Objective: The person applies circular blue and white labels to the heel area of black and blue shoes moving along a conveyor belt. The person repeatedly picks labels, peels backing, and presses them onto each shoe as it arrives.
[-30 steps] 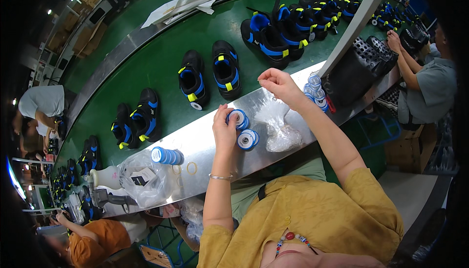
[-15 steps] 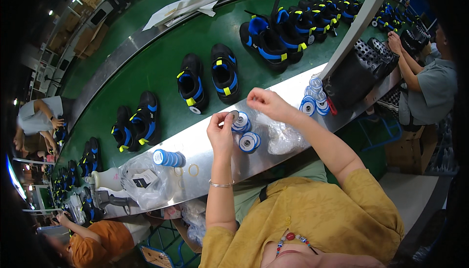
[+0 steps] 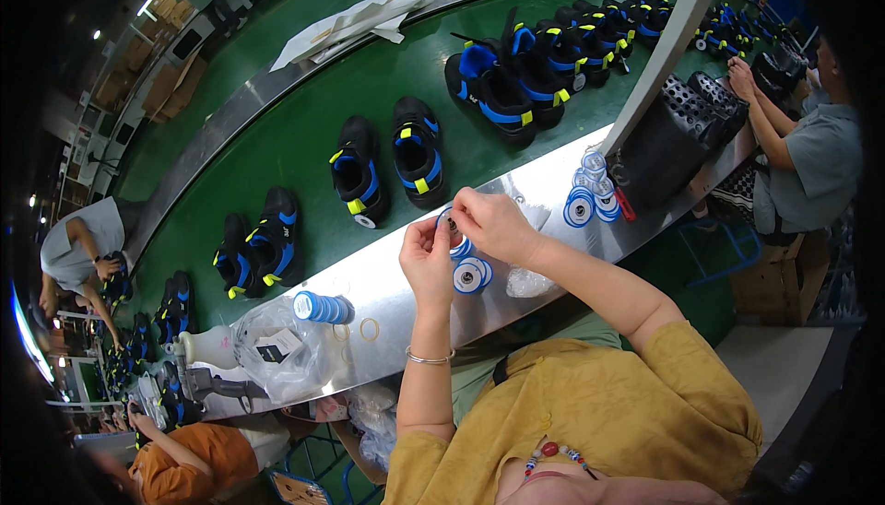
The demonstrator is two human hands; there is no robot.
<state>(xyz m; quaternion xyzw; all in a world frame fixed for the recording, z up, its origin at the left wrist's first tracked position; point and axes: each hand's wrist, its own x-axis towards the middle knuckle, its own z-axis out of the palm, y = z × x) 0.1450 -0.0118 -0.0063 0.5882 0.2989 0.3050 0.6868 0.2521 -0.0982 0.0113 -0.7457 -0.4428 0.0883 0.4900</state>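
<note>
Both hands meet over the steel counter [image 3: 406, 275], fingers pinched together on a small blue-and-white wheel [image 3: 449, 222] held up between them. The left hand [image 3: 426, 261] closes its thumb and fingertips on the wheel's near side, and the right hand [image 3: 490, 221] curls over it from the far side, so most of the wheel is hidden and only a sliver of its rim shows. Just below the hands, two more wheels [image 3: 470, 275] of the same kind lie flat on the counter, touching each other, with a crumpled clear plastic bag [image 3: 527, 281] just to the right of them. Further right of the right hand, a cluster of wheels [image 3: 590, 199] stands near a slanted grey post [image 3: 659, 49]. Well to the left of the left hand lies a short stack of wheels [image 3: 323, 307] on its side, two thin rings [image 3: 369, 328] near it, and a larger clear bag [image 3: 281, 353] beyond. Beyond the hands runs a green conveyor belt [image 3: 304, 127] carrying black-and-blue inline skate boots [image 3: 387, 162] in pairs. Far to the right, another person [image 3: 802, 164] in a grey shirt works at the same counter.
</note>
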